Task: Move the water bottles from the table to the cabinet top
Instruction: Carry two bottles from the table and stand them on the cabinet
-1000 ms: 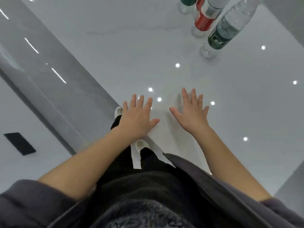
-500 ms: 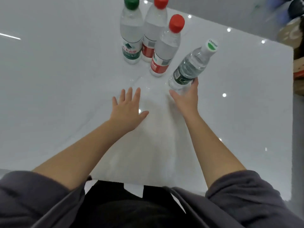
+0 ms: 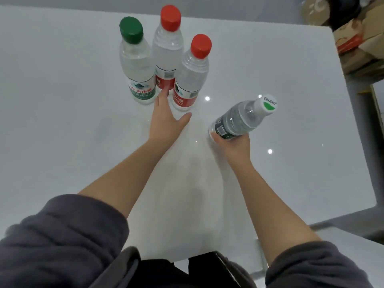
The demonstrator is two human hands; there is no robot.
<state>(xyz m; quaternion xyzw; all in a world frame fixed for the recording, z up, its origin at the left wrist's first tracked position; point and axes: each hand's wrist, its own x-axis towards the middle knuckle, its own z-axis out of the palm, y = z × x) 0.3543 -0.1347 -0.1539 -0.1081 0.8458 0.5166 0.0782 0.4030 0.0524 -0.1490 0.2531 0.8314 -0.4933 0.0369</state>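
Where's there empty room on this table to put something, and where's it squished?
Bare table lies left of the green-capped bottle, and more right of the white-capped bottle that the right hand grips. The far middle is crowded: that bottle, the far red-capped bottle and the near red-capped bottle stand close together, the left hand reaching between them.

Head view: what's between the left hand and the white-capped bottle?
Nothing: only bare table separates the left hand from the white-capped bottle that the right hand grips, per head view.
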